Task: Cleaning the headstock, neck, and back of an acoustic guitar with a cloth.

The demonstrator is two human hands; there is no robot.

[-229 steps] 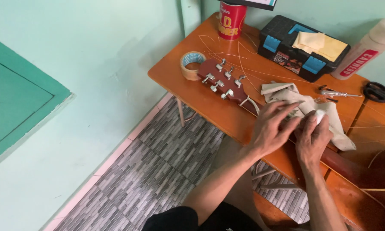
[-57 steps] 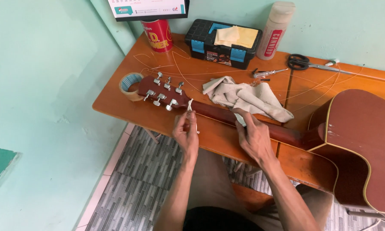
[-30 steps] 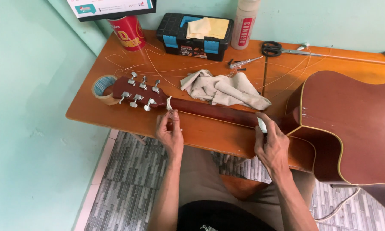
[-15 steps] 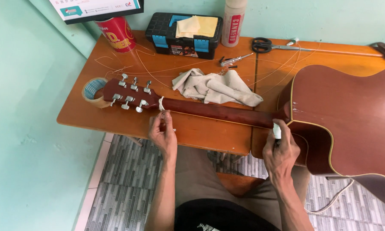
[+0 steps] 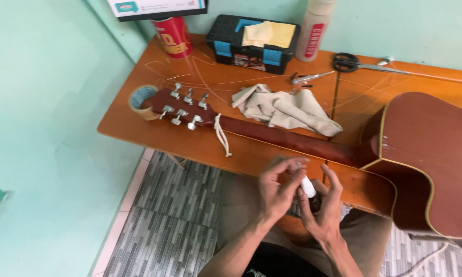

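Observation:
A brown acoustic guitar (image 5: 431, 149) lies face down on the orange table (image 5: 241, 149), its headstock (image 5: 182, 106) with silver tuners pointing left. A white cord (image 5: 222, 136) hangs over the neck near the headstock. In front of the table's near edge my right hand (image 5: 323, 210) grips a small dark bottle with a white tip (image 5: 309, 189). My left hand (image 5: 277, 187) is against it, fingertips at the white tip. A beige cloth (image 5: 285, 107) lies crumpled just beyond the neck.
A roll of tape (image 5: 140, 98) sits under the headstock. At the back stand a red cup (image 5: 174, 36), a black and blue toolbox (image 5: 251, 38) with yellow cloth, a white bottle (image 5: 313, 31), scissors (image 5: 350, 62) and a screwdriver (image 5: 309, 78). Loose strings cross the table. Grey tiled floor below.
Both hands have left the guitar neck and come together in front of the table. The small bottle stays in my right hand and my left hand has moved onto its tip.

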